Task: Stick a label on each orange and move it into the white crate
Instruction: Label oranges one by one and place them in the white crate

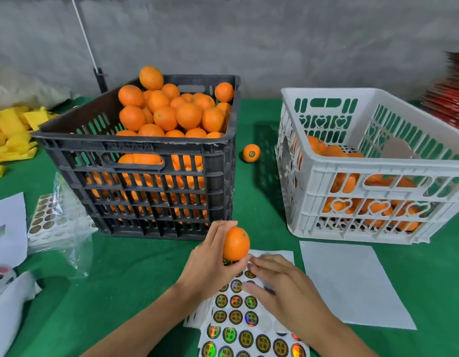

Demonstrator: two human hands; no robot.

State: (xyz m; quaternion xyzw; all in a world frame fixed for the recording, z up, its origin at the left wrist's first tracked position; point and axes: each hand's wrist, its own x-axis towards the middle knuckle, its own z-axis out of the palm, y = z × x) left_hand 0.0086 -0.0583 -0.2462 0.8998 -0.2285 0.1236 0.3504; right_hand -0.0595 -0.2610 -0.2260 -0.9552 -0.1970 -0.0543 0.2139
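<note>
My left hand (210, 264) grips an orange (236, 243) just above the label sheet (238, 318), in front of the black crate (135, 161), which is piled high with oranges. A shiny label shows at the orange's underside. My right hand (277, 282) lies flat on the sheet of round holographic labels, fingertips close to the held orange. The white crate (377, 166) at the right holds several oranges in its bottom. One labelled orange (251, 153) lies on the green table between the two crates.
A blank white sheet (352, 282) lies right of the labels. A plastic bag with more label sheets (53, 220) and white papers sit at the left. Yellow wrappers (12, 132) are piled at far left, red packaging (449, 99) at far right.
</note>
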